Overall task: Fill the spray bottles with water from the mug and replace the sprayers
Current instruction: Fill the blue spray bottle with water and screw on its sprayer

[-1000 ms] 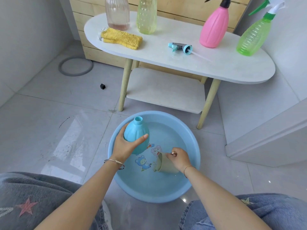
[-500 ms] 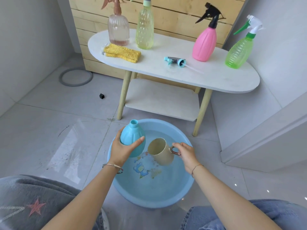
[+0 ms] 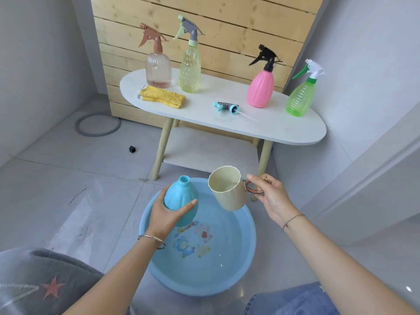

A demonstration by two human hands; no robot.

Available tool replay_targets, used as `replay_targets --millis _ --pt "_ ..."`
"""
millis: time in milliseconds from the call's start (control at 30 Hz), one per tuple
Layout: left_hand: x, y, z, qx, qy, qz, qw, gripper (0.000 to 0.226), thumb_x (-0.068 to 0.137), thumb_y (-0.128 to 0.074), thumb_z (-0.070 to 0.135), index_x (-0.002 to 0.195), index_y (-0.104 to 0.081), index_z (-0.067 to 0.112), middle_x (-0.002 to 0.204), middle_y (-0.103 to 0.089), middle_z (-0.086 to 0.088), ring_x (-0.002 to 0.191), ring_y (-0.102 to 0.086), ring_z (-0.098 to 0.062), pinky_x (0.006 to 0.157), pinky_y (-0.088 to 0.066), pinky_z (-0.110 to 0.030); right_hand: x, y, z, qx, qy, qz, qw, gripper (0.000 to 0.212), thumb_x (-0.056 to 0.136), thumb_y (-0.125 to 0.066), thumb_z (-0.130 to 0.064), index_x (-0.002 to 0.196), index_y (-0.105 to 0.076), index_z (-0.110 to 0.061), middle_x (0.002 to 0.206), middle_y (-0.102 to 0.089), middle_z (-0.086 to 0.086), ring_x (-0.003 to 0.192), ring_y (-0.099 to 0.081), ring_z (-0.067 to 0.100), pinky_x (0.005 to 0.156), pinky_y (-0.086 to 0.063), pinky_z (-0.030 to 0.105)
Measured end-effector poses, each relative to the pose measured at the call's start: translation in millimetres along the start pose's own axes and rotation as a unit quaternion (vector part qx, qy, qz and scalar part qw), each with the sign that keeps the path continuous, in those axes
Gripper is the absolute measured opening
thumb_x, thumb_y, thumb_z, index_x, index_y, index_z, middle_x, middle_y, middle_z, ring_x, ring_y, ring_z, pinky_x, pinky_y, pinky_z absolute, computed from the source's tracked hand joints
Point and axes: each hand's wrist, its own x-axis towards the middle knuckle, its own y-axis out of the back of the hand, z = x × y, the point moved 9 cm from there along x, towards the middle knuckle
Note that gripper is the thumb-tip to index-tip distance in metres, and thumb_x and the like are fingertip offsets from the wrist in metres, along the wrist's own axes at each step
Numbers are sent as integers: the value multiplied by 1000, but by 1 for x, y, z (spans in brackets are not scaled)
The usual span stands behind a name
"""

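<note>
Spray bottles, five: peach point(image 3: 158, 71), yellow point(image 3: 189, 71), pink point(image 3: 260, 89), green point(image 3: 300, 98) capped on the table point(image 3: 284, 130); blue bottle point(image 3: 179, 198) (neck open) gripped by left hand point(image 3: 166, 217) over the basin point(image 3: 254, 235), far rim. One loose sprayer point(image 3: 227, 107) mid-table. One mug point(image 3: 227, 189), handle gripped by right hand point(image 3: 270, 196); mug and basin hold water.

Bright, even daylight fills the scene, soft enough that shadows stay faint. The deepest lies under the white table point(image 3: 284, 130) at 12 o'clock, on its lower shelf point(image 3: 209, 148). A broad pale glare washes the floor tiles point(image 3: 75, 223) at 8 o'clock, with a small hot glint at 4 o'clock. Tiny sparkles dot the water in the basin point(image 3: 246, 251). The green spray bottle point(image 3: 300, 98) at 2 o'clock glows through. Wall lines lean and bow toward the edges, and the grey-clad knee point(image 3: 45, 280) at 7 o'clock looks soft — the centre is fairly sharp.
</note>
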Motion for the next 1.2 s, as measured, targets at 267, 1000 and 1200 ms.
replay_targets --millis 267,1000,1200 --pt "-11 -21 1 6 -7 -52 999 76 47 -87 54 116 -58 38 106 -68 11 96 -66 -5 75 -55 -22 -14 2 -32 -1 35 -1 999 33 79 -72 -6 62 -44 -14 63 -63 4 63 -60 16 83 -48 35" --pt "-20 -43 -16 98 -20 -107 989 82 47 -87 57 120 -55 38 109 -64 17 96 -62 1 80 -54 -21 -34 -23 -75 -192 175 -16 966 43 73 -78 -8 57 -40 -15 60 -42 7 63 -35 18 55 -28 26" --pt "-21 -44 -16 99 -21 -108 989 78 50 -88 53 119 -55 38 108 -64 18 95 -61 3 76 -51 -14 -35 -31 -80 -231 195 -22 953 40 73 -78 -10 58 -41 -13 58 -40 2 52 -30 6 49 -27 16"
